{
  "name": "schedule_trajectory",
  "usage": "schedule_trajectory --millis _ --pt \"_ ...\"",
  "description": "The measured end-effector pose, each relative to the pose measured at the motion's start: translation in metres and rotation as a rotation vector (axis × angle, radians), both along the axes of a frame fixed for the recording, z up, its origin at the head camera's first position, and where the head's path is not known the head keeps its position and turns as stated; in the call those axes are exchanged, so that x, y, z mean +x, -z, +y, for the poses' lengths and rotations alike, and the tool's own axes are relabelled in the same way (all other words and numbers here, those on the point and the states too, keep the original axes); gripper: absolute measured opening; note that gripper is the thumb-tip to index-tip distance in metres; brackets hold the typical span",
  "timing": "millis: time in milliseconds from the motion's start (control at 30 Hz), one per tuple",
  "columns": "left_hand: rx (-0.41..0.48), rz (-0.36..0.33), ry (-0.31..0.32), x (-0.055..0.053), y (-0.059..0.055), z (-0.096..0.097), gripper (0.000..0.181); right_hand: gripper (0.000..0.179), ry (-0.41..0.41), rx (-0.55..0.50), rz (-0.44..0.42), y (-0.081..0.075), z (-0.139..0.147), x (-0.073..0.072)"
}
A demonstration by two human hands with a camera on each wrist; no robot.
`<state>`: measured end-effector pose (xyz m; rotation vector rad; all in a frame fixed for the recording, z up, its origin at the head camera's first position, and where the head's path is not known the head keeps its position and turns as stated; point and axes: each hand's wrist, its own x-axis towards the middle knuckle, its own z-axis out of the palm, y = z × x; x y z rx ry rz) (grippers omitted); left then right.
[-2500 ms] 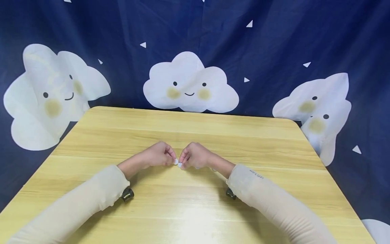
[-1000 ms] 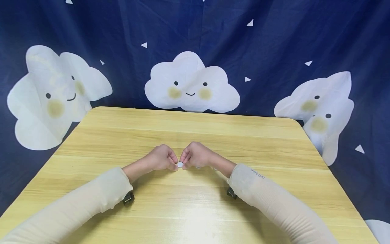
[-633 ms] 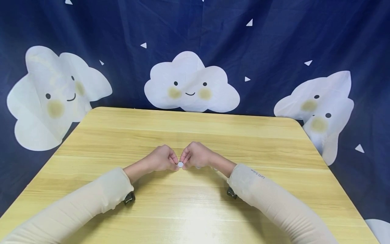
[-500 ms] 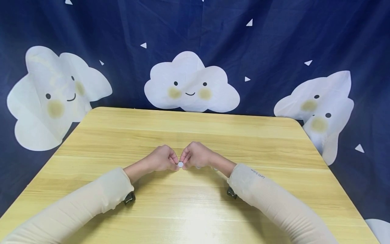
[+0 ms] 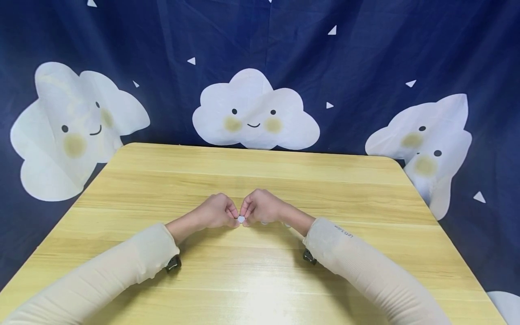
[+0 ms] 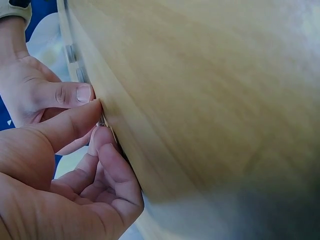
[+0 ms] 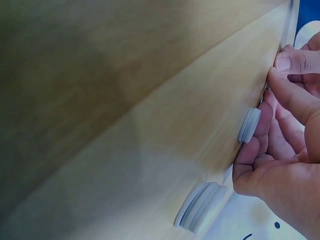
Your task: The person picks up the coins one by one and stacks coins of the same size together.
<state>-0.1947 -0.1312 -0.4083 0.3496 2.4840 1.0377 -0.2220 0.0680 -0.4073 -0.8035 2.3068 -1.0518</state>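
Between my two hands, close over the table [image 5: 260, 171], is a small white round disc [image 5: 241, 219]. My left hand [image 5: 217, 211] pinches it from the left with thumb and forefinger. From the other side my right hand [image 5: 262, 207] pinches it too, its fingertips almost meeting the left ones. In the left wrist view only a thin edge of the disc [image 6: 101, 120] shows between the fingertips; the rest is hidden. A short stack of pale discs [image 7: 250, 125] stands against the curled fingers of my right hand in the right wrist view.
A larger stack of pale discs [image 7: 200, 207] stands nearer the right wrist. In the head view both stacks are mostly hidden by the right hand and wrist. A dark blue curtain [image 5: 162, 45] with printed clouds hangs behind the table's far edge.
Two white discs showed side by side, one at each hand's fingertips; now just one shows between them. My left hand has shifted slightly right and nearer. The right hand has stayed nearly still.
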Motion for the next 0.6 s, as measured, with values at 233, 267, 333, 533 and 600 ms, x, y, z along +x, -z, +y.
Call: schedule_trajectory --millis 233,267,333,533,600 --pt "-0.017 0.005 -0.008 -0.001 -0.001 0.0 0.018 0.015 0.008 0.018 -0.012 -0.001 0.0 -0.001" --pt "-0.017 0.003 -0.011 -0.001 -0.001 0.001 0.018 0.016 0.007 0.021 -0.014 -0.002 0.0 -0.002" --pt "-0.019 0.005 -0.007 -0.001 -0.002 0.001 0.019 0.018 0.0 0.028 -0.016 -0.003 0.001 -0.002" --pt "0.005 0.009 -0.002 -0.001 -0.004 -0.002 0.021 0.025 -0.027 0.033 -0.002 -0.012 0.013 -0.003" --pt "0.023 0.028 -0.01 -0.002 -0.007 -0.006 0.021 0.026 -0.025 0.024 0.013 -0.017 0.02 -0.003"
